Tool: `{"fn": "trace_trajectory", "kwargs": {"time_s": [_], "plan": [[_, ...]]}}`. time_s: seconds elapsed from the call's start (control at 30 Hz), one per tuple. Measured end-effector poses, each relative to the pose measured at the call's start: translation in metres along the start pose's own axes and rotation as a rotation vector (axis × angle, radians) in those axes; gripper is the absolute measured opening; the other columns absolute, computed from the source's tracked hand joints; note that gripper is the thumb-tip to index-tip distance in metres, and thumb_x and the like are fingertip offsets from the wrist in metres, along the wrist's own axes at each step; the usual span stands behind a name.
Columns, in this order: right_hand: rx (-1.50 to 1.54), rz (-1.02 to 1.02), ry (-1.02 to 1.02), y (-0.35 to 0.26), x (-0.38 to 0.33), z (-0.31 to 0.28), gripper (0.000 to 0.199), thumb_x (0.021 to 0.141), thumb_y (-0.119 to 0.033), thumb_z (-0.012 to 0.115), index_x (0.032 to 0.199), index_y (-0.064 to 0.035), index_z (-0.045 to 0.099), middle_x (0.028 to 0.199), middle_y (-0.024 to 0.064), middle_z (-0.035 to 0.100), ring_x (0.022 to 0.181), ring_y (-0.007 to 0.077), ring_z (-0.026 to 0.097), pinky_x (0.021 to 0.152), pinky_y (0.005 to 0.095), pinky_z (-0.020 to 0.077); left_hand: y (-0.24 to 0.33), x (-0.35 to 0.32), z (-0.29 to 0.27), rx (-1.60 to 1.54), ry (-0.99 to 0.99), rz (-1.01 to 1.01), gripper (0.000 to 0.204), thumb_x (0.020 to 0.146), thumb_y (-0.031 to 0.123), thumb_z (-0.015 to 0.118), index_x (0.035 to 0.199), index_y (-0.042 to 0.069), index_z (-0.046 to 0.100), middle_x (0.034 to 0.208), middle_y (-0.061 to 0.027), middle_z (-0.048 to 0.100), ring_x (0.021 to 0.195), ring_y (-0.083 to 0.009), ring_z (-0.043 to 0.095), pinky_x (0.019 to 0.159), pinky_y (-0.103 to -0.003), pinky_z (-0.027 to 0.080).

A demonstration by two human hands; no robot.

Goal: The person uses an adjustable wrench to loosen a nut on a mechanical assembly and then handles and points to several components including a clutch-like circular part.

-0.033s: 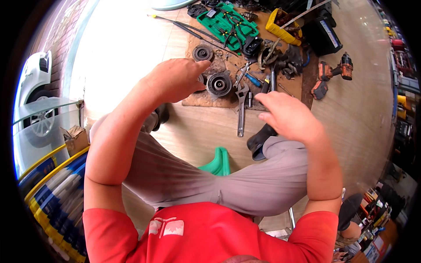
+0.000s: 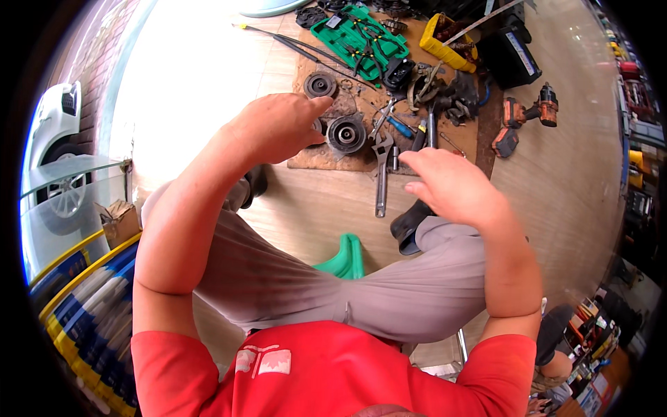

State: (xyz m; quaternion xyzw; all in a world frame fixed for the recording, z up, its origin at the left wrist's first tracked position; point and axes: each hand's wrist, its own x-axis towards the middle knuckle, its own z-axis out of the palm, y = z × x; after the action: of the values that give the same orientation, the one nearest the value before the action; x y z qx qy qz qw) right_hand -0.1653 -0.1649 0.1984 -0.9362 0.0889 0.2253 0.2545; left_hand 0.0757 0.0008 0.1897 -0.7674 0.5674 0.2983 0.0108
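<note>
My left hand (image 2: 281,126) hovers at the left edge of the cardboard, its thumb and fingers apart with nothing seen between them. Close to its fingertips are a dark round pulley (image 2: 320,85) and a larger round metal part with a ringed centre (image 2: 347,134). A third round piece is mostly hidden behind this hand. My right hand (image 2: 455,182) is held above the right foot, fingers stretched and thumb apart, holding nothing visible. Nearest to it lie a small metal socket (image 2: 395,158) and an adjustable wrench (image 2: 381,177). A blue-handled screwdriver (image 2: 400,126) rests farther back.
A stained cardboard sheet (image 2: 306,159) lies under the parts. Behind are a green tool case (image 2: 340,31), a yellow container (image 2: 434,38) and a black battery (image 2: 511,59). An orange cordless drill (image 2: 548,104) lies at the right. A green stool edge (image 2: 352,254) shows between my legs.
My right hand has shifted slightly left and down. The left hand stays almost in place, and the parts and tools have not moved.
</note>
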Motion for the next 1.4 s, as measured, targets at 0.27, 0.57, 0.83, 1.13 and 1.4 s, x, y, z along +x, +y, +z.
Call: {"fn": "trace_trajectory", "kwargs": {"time_s": [0.27, 0.57, 0.83, 1.13, 1.4], "plan": [[-0.049, -0.015, -0.069, -0.007, 0.009, 0.013, 0.026, 0.095, -0.026, 0.064, 0.107, -0.0037, 0.057, 0.108, 0.0165, 0.063, 0.107, 0.0371, 0.061, 0.093, 0.0476, 0.0499, 0.000, -0.001, -0.001, 0.004, 0.000, -0.005, 0.056, 0.091, 0.026, 0.067, 0.142, 0.009, 0.050, 0.106, -0.0199, 0.067, 0.104, -0.0373, 0.063, 0.092, -0.045, 0.049], [-0.048, -0.043, -0.057, -0.006, 0.010, 0.015, 0.026, 0.095, -0.025, 0.064, 0.105, -0.0031, 0.057, 0.107, 0.0173, 0.063, 0.106, 0.0375, 0.061, 0.093, 0.0481, 0.0497, -0.003, -0.003, 0.002, 0.024, 0.074, 0.041, 0.054, 0.091, 0.024, 0.068, 0.138, 0.004, 0.053, 0.102, -0.0196, 0.071, 0.101, -0.0369, 0.067, 0.088, -0.045, 0.053], [-0.052, -0.051, -0.040, -0.008, 0.010, 0.012, 0.026, 0.095, -0.026, 0.064, 0.106, -0.0035, 0.056, 0.106, 0.0176, 0.064, 0.105, 0.0386, 0.061, 0.091, 0.0493, 0.0505, -0.004, -0.003, 0.001, 0.011, 0.061, 0.064, 0.052, 0.090, 0.023, 0.069, 0.135, 0.002, 0.054, 0.099, -0.0211, 0.071, 0.099, -0.0371, 0.068, 0.087, -0.045, 0.053], [-0.045, -0.049, -0.023, -0.010, 0.007, 0.008, 0.028, 0.093, -0.025, 0.066, 0.109, -0.0045, 0.056, 0.104, 0.0170, 0.064, 0.105, 0.0381, 0.062, 0.090, 0.0486, 0.0510, -0.004, 0.000, -0.001, 0.002, -0.006, 0.053, 0.051, 0.088, 0.022, 0.067, 0.133, 0.005, 0.051, 0.099, -0.0216, 0.068, 0.099, -0.0388, 0.066, 0.086, -0.048, 0.051], [-0.056, -0.061, -0.006, -0.012, 0.005, 0.008, 0.029, 0.093, -0.026, 0.066, 0.111, -0.0049, 0.056, 0.105, 0.0165, 0.063, 0.103, 0.0376, 0.062, 0.089, 0.0478, 0.0512, 0.000, -0.001, -0.003, 0.026, -0.038, 0.040, 0.055, 0.089, 0.023, 0.067, 0.138, 0.007, 0.049, 0.098, -0.0211, 0.068, 0.098, -0.0383, 0.066, 0.085, -0.048, 0.051]]}}
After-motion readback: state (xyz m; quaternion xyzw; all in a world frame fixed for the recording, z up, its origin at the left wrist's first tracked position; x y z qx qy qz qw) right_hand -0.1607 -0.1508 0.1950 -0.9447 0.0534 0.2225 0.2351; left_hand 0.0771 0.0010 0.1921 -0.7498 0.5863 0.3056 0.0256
